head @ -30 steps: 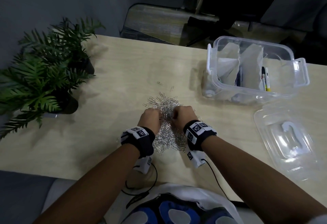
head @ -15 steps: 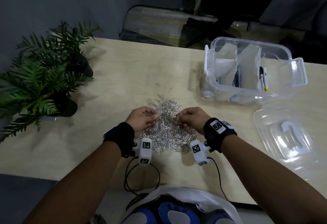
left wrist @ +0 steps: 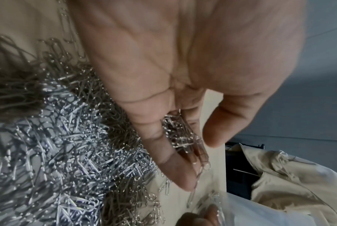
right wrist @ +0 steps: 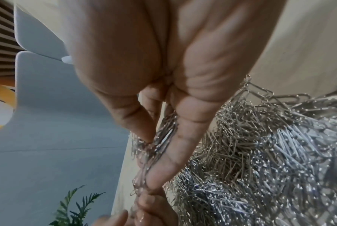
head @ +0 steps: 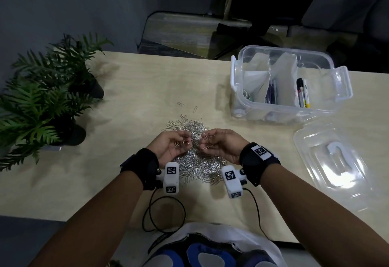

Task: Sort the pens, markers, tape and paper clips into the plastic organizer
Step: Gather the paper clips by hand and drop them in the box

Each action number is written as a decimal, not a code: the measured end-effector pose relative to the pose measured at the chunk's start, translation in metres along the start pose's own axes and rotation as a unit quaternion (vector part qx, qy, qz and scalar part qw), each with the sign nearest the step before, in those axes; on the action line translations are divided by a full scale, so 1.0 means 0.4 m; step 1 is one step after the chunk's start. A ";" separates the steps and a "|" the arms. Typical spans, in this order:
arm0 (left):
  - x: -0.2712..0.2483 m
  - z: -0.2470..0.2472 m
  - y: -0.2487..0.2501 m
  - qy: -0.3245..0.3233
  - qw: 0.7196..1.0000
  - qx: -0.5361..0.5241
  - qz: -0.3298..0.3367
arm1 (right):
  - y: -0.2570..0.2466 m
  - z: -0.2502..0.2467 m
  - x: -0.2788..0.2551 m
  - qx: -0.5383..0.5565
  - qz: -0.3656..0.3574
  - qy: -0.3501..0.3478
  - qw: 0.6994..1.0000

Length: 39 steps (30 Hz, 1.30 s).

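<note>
On the table (head: 130, 81), mid paper-clip step: left hand (head: 168, 147) and right hand (head: 221, 146), palms up, each cup a clump of clips over the paper clips (head: 195, 161) pile. Next move likely needs a carry to the plastic organizer (head: 237, 70) far right, where markers (head: 303, 93) already sit. Lid (head: 332, 159) lies beside it, plants (head: 42, 98) far left; two stray clips (head: 187, 106) beyond the pile, path looks free.

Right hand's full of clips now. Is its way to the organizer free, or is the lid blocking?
Probably free. The right hand holds paper clips above the pile; the organizer stands open to its far right, with bare table between. The lid lies nearer, beside that path.
</note>
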<state>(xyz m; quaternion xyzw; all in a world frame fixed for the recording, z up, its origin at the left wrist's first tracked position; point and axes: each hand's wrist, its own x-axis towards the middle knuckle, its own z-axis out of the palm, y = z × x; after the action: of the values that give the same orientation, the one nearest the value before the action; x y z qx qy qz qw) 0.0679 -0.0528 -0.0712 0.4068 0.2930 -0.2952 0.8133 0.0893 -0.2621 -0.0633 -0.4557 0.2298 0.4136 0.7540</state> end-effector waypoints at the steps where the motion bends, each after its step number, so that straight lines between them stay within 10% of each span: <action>1: -0.001 0.006 -0.001 -0.002 1.000 -0.003 0.000 | 0.000 0.000 -0.002 0.009 0.009 -0.003 1.000; 18: 0.021 0.136 0.030 0.031 0.999 -0.017 -0.004 | -0.165 0.048 -0.120 -0.056 0.025 -0.017 0.998; 25: 0.010 0.327 0.189 -0.034 0.995 0.060 0.073 | -0.362 -0.001 -0.192 0.080 -0.115 0.005 0.990; 39: 0.180 0.660 0.354 0.040 0.898 0.411 0.151 | -0.572 -0.106 -0.075 0.108 -0.170 0.183 0.962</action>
<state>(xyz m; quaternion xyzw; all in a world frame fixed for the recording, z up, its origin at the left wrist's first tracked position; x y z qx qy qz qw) 0.2792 -0.2208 0.0775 0.7561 0.1130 -0.2465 0.5957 0.2648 -0.3672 0.0519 -0.4721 0.3263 0.1611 0.8029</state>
